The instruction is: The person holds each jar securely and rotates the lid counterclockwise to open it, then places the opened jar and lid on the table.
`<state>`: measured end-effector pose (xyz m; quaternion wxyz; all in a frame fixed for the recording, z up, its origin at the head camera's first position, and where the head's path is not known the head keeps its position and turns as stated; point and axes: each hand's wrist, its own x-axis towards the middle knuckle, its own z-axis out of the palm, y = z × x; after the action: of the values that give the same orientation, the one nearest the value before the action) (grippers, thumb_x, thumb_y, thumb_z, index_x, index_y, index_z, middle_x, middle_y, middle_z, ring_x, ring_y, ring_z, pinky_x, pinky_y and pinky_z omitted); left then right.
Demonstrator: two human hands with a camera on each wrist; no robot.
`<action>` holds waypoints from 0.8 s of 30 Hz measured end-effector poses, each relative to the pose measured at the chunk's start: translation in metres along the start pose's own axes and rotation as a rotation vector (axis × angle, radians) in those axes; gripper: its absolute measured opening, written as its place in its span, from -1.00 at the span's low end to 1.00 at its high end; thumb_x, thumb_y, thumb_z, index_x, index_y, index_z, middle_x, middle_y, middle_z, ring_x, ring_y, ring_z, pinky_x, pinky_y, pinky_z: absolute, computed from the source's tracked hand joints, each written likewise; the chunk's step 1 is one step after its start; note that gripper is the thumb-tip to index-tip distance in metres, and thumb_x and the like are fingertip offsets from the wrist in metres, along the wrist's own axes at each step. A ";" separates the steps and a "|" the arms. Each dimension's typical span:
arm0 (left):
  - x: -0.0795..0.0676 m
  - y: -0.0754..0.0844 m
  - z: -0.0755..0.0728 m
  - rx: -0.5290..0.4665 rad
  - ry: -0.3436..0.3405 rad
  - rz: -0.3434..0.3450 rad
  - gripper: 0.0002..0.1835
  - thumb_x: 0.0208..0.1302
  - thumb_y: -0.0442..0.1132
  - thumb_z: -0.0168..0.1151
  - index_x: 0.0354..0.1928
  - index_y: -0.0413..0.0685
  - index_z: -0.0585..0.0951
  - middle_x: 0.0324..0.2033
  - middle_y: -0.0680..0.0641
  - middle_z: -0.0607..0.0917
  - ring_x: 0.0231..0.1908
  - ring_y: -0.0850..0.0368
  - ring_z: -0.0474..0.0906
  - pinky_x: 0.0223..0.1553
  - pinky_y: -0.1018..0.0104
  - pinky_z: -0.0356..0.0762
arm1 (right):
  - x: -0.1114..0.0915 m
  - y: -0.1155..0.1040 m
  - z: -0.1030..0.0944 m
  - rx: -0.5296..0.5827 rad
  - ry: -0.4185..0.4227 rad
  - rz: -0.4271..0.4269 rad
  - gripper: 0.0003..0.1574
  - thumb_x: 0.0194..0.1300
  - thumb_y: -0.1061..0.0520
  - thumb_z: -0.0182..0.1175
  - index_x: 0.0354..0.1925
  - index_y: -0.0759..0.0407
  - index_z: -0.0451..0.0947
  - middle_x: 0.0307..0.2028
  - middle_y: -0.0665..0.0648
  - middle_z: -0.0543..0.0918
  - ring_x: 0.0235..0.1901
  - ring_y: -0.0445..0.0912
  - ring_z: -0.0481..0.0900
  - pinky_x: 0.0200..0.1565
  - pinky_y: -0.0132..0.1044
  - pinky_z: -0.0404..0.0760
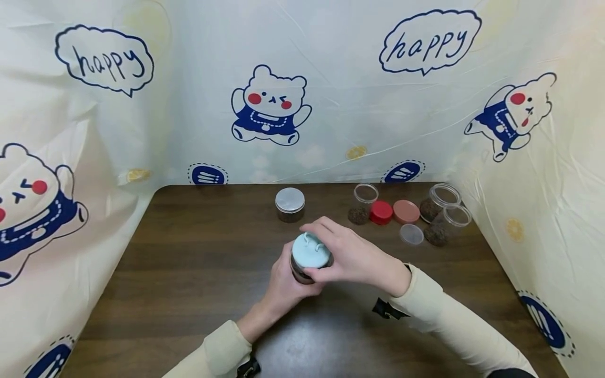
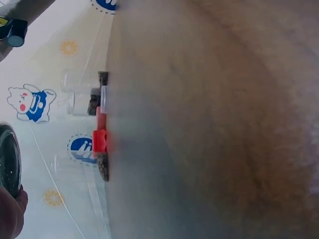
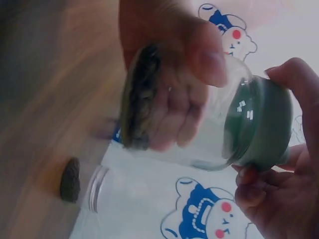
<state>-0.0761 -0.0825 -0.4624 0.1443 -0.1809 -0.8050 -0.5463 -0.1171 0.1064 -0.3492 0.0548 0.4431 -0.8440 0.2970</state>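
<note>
A clear jar (image 3: 214,134) with a pale blue-green lid (image 1: 308,256) is held above the middle of the table. My left hand (image 1: 286,283) grips the glass body, its fingers showing through the glass in the right wrist view. Around the lid's edge curl the thumb and fingers of my right hand (image 1: 352,257). The lid sits on the jar's mouth, and a small raised loop stands on its top. Dark, dried-looking contents lie at the jar's bottom. In the left wrist view only a greenish rounded part of the jar (image 2: 9,162) and some fingers appear at the left edge.
Behind the hands stands a jar with a silver lid (image 1: 290,202). At the back right are open jars of dark grains, one (image 1: 361,207) apart from two others (image 1: 446,223), with a red lid (image 1: 381,212), a pink lid (image 1: 406,211) and a clear disc (image 1: 411,234). Printed curtains surround the table.
</note>
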 end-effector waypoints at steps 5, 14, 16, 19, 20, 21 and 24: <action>0.004 0.002 -0.001 0.013 0.035 -0.014 -0.03 -0.12 -0.13 0.67 0.37 -0.11 0.38 0.16 -0.09 0.63 0.08 0.03 0.62 0.08 0.05 0.61 | 0.003 -0.003 -0.001 -0.026 0.075 0.040 -0.15 0.04 -0.21 0.62 0.10 0.16 0.46 -0.04 0.03 0.52 -0.11 -0.20 0.56 -0.03 -0.31 0.66; 0.009 0.000 -0.001 0.018 0.052 0.031 -0.02 -0.15 -0.16 0.67 0.38 -0.13 0.37 0.19 -0.11 0.62 0.12 0.00 0.61 0.12 0.03 0.59 | 0.008 0.002 -0.004 -0.029 0.092 -0.064 -0.25 0.11 -0.11 0.57 0.12 0.17 0.48 0.01 0.07 0.56 -0.03 -0.15 0.57 0.04 -0.27 0.65; 0.010 0.000 -0.001 0.017 0.056 0.029 -0.02 -0.13 -0.15 0.67 0.38 -0.13 0.37 0.19 -0.11 0.62 0.11 0.00 0.61 0.12 0.04 0.60 | 0.008 0.001 -0.002 -0.041 0.111 -0.044 -0.22 0.10 -0.13 0.58 0.12 0.19 0.49 -0.01 0.08 0.56 -0.05 -0.14 0.58 0.02 -0.26 0.66; 0.011 0.001 -0.002 0.015 0.051 0.010 -0.03 -0.13 -0.15 0.68 0.37 -0.12 0.38 0.18 -0.10 0.62 0.10 0.02 0.61 0.12 0.05 0.60 | 0.007 -0.001 0.000 -0.043 0.123 -0.021 -0.23 0.09 -0.14 0.59 0.09 0.22 0.49 -0.03 0.09 0.57 -0.09 -0.14 0.59 -0.03 -0.27 0.68; 0.010 0.001 -0.002 0.008 0.044 0.000 -0.03 -0.13 -0.15 0.68 0.37 -0.12 0.38 0.17 -0.10 0.63 0.10 0.02 0.61 0.11 0.05 0.60 | 0.008 -0.001 0.000 -0.033 0.118 -0.022 -0.26 0.10 -0.12 0.58 0.08 0.21 0.49 -0.04 0.08 0.57 -0.10 -0.14 0.59 -0.03 -0.28 0.68; 0.009 0.001 -0.002 0.006 0.037 -0.009 -0.03 -0.14 -0.15 0.68 0.37 -0.11 0.38 0.17 -0.09 0.63 0.10 0.03 0.61 0.11 0.05 0.60 | 0.008 -0.001 0.000 -0.025 0.111 -0.027 -0.28 0.11 -0.10 0.57 0.08 0.20 0.49 -0.03 0.08 0.57 -0.09 -0.15 0.59 -0.03 -0.28 0.67; 0.008 0.002 -0.002 -0.013 0.012 -0.025 -0.03 -0.13 -0.15 0.67 0.37 -0.10 0.38 0.17 -0.07 0.63 0.10 0.04 0.61 0.10 0.06 0.60 | 0.009 0.001 0.000 -0.002 0.092 -0.044 -0.33 0.12 -0.06 0.54 0.07 0.17 0.49 -0.02 0.06 0.57 -0.07 -0.16 0.57 0.00 -0.30 0.66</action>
<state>-0.0823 -0.0828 -0.4566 0.1413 -0.1683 -0.8028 -0.5542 -0.1226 0.1004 -0.3465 0.1006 0.4476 -0.8310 0.3148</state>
